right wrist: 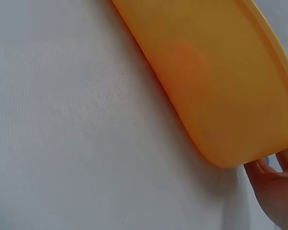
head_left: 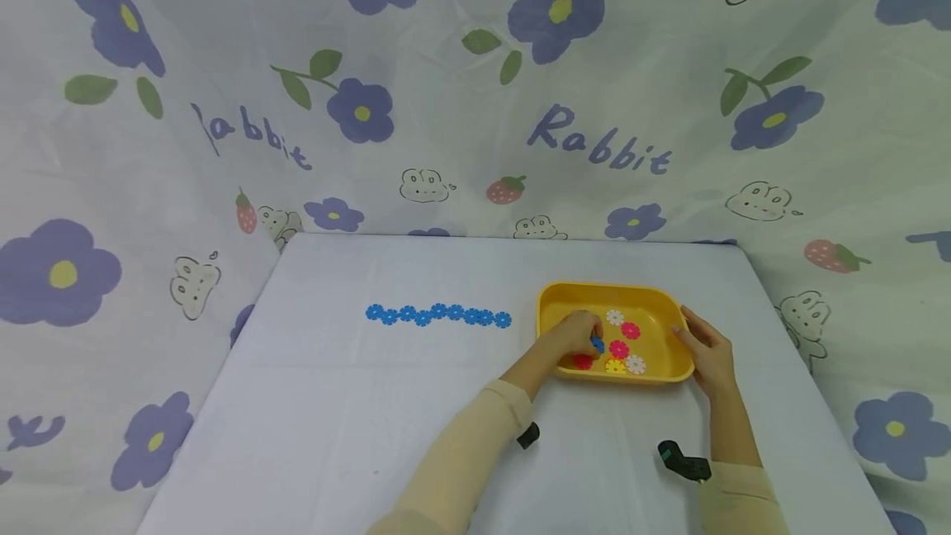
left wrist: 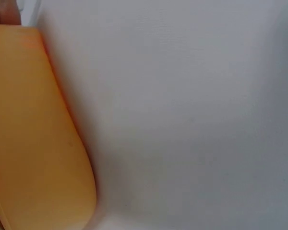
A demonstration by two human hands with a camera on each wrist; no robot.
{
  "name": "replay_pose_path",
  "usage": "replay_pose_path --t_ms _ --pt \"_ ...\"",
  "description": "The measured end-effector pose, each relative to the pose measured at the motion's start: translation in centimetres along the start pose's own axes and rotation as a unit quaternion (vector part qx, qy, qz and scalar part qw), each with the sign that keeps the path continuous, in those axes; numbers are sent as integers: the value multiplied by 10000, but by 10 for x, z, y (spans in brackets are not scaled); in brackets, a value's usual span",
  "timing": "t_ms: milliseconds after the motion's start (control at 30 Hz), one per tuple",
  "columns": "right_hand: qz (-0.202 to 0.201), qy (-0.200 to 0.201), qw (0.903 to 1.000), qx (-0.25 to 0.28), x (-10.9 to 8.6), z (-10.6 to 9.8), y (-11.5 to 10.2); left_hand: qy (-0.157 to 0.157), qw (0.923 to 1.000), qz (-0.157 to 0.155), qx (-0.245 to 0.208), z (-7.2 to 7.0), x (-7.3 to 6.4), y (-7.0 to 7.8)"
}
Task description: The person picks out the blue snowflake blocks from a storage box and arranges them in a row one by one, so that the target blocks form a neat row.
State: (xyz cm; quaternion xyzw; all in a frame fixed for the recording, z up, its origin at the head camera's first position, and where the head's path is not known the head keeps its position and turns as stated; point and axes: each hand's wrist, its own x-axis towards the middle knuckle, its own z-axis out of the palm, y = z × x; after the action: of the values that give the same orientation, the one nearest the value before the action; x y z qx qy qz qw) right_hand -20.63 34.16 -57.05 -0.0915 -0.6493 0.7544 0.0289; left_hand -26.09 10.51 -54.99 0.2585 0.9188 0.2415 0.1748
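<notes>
Inside a yellow tray (head_left: 654, 304), my left hand (head_left: 575, 333) reaches down and pinches a blue snowflake disc (head_left: 598, 344) at its fingertips. My right hand (head_left: 709, 353) grips the tray's right side, with the thumb over the rim and the other fingers outside. Red discs (head_left: 619, 349), white discs (head_left: 635, 364) and a yellow disc (head_left: 615, 366) lie loose on the tray floor. To the left of the tray, a wavy row of blue discs (head_left: 439, 310) stretches across the table. Both wrist views show mainly the tray's outer wall (left wrist: 38, 134) and white tabletop.
The white table (head_left: 319, 403) has its far edge against a patterned curtain (head_left: 446, 106) with flowers and rabbits. Black wrist devices (head_left: 683, 462) stick out near both sleeves. The tray stands on the table's right half.
</notes>
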Motion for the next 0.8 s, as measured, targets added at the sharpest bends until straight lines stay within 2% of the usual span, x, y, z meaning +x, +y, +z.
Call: replay_pose_path --t_ms 67,167,233,267,300,433,533,667,733,800 --pt "-68 46 10000 -46 0 1 0 128 9999 -98 -16 0 -1 0" --pt "-190 126 9996 -153 0 1 -1 532 9969 -111 -574 -2 -3 0" --pt "-255 171 9993 -190 1 1 -1 943 9884 29 -1189 -7 -5 -2" --pt "-292 181 9992 -225 1 1 -1 1165 9811 111 -1542 -11 -6 -3" --pt "-328 176 9990 -233 1 0 -1 1391 9716 200 -1906 -15 -7 -4" --pt "-463 197 9986 -187 4 -6 -4 2104 9220 373 -3228 -36 -15 -11" --pt "-507 258 9983 -141 7 -11 -7 2350 8812 330 -4090 -52 -22 -18" --pt "-459 280 9985 -93 11 -14 -10 2495 8337 176 -4924 -71 -36 -29" --pt "-439 213 9988 -49 12 -15 -11 2527 8168 -28 -5185 -79 -45 -33" --pt "-445 173 9988 -128 12 -16 -12 2594 8089 -252 -5271 -86 -53 -36"
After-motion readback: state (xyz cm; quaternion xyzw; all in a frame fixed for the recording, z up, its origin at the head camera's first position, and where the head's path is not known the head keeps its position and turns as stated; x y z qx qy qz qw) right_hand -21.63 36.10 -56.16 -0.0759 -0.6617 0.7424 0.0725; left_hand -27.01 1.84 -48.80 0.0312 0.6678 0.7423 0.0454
